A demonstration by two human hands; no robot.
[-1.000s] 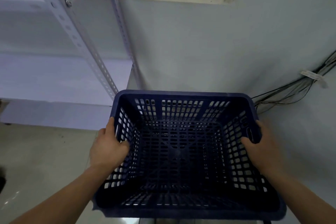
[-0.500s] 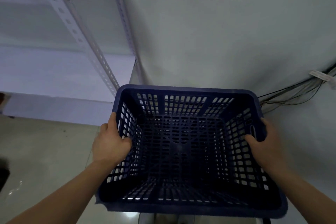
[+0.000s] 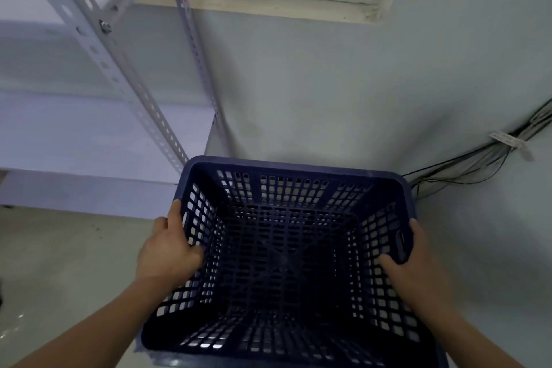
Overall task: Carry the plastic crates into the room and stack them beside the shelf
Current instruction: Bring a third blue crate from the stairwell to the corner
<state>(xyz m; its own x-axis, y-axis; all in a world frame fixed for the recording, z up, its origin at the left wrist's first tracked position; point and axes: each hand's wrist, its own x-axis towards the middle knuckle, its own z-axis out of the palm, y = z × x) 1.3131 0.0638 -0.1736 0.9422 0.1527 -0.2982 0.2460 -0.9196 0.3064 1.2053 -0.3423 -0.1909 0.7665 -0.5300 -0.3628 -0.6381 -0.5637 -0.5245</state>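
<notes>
I see the dark blue crate (image 3: 283, 263) held out ahead of me, left grip (image 3: 167, 254) curled over its left rim, right grip (image 3: 418, 272) clasping the right rim. White shelf (image 3: 89, 134) just left of it, wall cables (image 3: 466, 164) off right, grey floor (image 3: 59, 263) below.

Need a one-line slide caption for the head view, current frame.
Left hand and right hand grip opposite walls of an empty dark blue plastic crate beside the white metal shelf.
</notes>
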